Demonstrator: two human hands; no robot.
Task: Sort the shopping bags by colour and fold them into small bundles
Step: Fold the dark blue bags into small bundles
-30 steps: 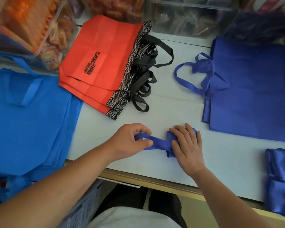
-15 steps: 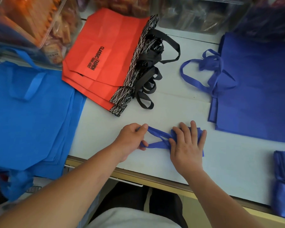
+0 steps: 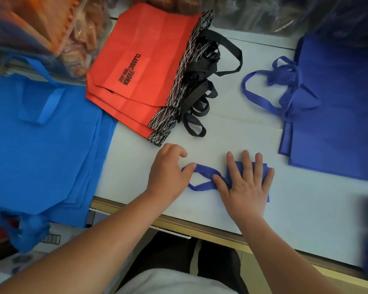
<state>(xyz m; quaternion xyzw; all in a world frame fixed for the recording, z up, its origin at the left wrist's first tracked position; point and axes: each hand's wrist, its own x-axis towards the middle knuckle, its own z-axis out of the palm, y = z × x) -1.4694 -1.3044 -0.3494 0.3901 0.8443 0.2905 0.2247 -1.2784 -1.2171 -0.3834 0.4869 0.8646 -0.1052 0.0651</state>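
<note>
Blue bundle (image 3: 237,167) under flat right hand (image 3: 245,187) — left hand (image 3: 168,172) seemingly pinches its strap (image 3: 204,169).

Your right hand (image 3: 244,183) lies flat, fingers straight, pressing the folded dark blue bag (image 3: 237,167) onto the table (image 3: 232,132). At its 9 o'clock, your left hand (image 3: 168,172) pinches the handle loop (image 3: 204,169). At 12 o'clock lie red bags (image 3: 145,60), at 9 light blue bags (image 3: 40,145), at 2 dark blue bags (image 3: 338,107).
</note>
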